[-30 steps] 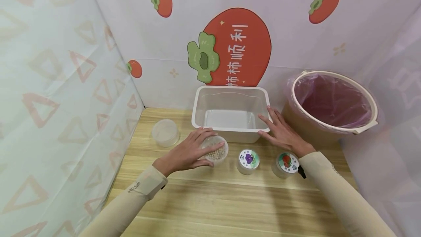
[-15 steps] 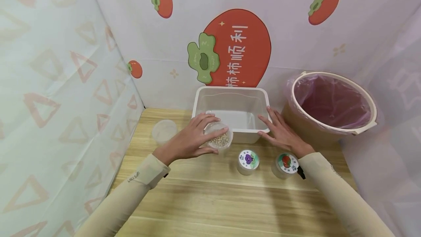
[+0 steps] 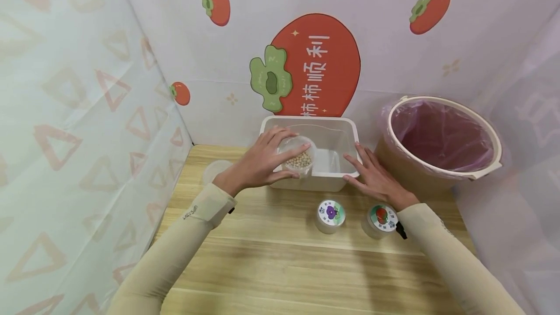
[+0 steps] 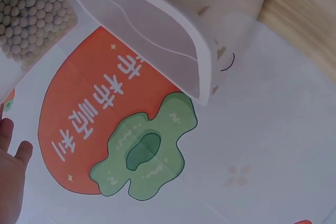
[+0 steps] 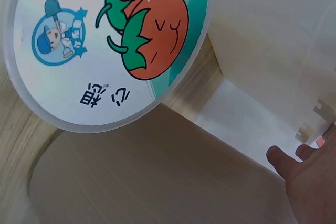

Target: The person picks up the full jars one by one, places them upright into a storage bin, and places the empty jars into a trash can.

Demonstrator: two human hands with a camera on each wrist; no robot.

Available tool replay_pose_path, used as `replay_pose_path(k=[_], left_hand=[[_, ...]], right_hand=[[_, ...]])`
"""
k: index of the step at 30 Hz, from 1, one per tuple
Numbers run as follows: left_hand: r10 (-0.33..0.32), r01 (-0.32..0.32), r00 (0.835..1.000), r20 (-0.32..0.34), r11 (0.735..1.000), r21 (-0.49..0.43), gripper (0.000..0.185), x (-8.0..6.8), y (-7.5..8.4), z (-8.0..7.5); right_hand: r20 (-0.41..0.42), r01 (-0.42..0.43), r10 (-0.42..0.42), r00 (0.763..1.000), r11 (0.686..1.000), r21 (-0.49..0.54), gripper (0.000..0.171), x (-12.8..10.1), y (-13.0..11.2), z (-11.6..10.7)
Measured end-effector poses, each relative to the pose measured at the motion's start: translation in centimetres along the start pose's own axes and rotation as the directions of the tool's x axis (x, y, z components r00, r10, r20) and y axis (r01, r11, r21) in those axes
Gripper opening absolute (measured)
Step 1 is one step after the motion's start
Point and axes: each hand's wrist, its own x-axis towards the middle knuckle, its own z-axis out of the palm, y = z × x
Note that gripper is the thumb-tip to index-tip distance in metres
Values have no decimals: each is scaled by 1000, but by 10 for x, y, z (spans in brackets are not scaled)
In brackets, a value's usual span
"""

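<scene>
Left hand (image 3: 262,162) grasps one cup (image 3: 303,171), beads (image 3: 301,161) inside, above near rim of one bin (image 3: 325,184); right hand (image 3: 371,174), fingers spread, touching bin's right end; two labelled tubs (image 3: 331,215); one bucket (image 3: 407,164).

Person, long plain beige sleeves. Left sleeve (image 3: 175,252), near-left of the white tub (image 3: 308,183): dark script lettering (image 3: 190,212) by the cuff, ends like "Sun"; small black piece (image 3: 232,210) at cuff edge; creases further down. Right sleeve (image 3: 463,256), near-right of the tub: faint marking (image 3: 447,228) near cuff, unreadable; larger black piece (image 3: 400,230) beside cuff. Left hand (image 3: 262,160), right hand (image 3: 373,175), at tub's left and right: bare.
</scene>
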Motion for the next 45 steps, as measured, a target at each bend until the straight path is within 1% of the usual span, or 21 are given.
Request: replay_pose_path(k=[4,7,11,15,23,26,29,33,35,41,45], left_hand=[[-21,21,1000,-14,1000,-6,77,9,-11,6],[-33,33,999,-12,999,3,76,14,-20,14],[-76,76,996,40,997,6,75,18,-31,24],[-130,131,987,98,991,1,74,22,-41,35],[-173,170,973,154,985,31,74,26,-60,62],[-200,199,961,192,980,24,74,28,-64,70],[-231,235,942,244,972,12,75,31,-66,77],[-262,274,918,297,962,-2,75,35,-69,86],[-266,279,911,315,960,4,76,36,-70,90],[-262,268,896,359,963,33,76,45,-73,102],[-295,304,873,387,952,41,78,52,-73,106]], right_hand=[[-2,0,0,1000,1000,5,75,0,0,0],[-3,1,-1,1000,1000,9,75,0,1,1],[-5,1,-1,1000,1000,11,75,0,2,2],[-3,-2,2,1000,1000,9,75,0,2,2],[-13,11,-11,1000,1000,17,74,1,1,2],[-12,5,-5,1000,1000,19,74,1,1,2],[-13,4,-3,1000,1000,21,73,1,2,2],[-17,9,-9,1000,1000,22,74,1,3,3],[-18,9,-9,1000,1000,24,74,1,3,4],[-15,-1,1,1000,999,35,74,1,3,5],[-13,-9,10,1000,999,40,74,0,4,5]])
